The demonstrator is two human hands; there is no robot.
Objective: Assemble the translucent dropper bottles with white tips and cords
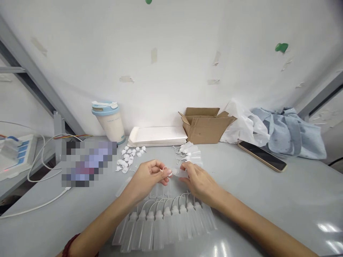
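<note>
My left hand (151,175) pinches a small white cap (169,173) between thumb and fingers. Facing it, my right hand (199,180) grips a translucent plastic bottle (179,172), its narrow end pointing at the cap. Cap and bottle meet or nearly meet; I cannot tell whether they are joined. Below my hands lies a fanned row of clear bottles (167,226) with thin curved tubes at their tops. More bottles lie partly hidden behind my left forearm. Loose white caps (128,157) are scattered beyond my left hand, and a small heap of bottles (193,154) lies beyond my right.
Against the wall stand a blue-lidded cup (111,123), a stack of white envelopes (158,136), an open cardboard box (205,130), a white plastic bag (241,125) and a blue cloth bag (292,135). A phone (262,156) lies at right. Cables and a power strip (20,157) are at left.
</note>
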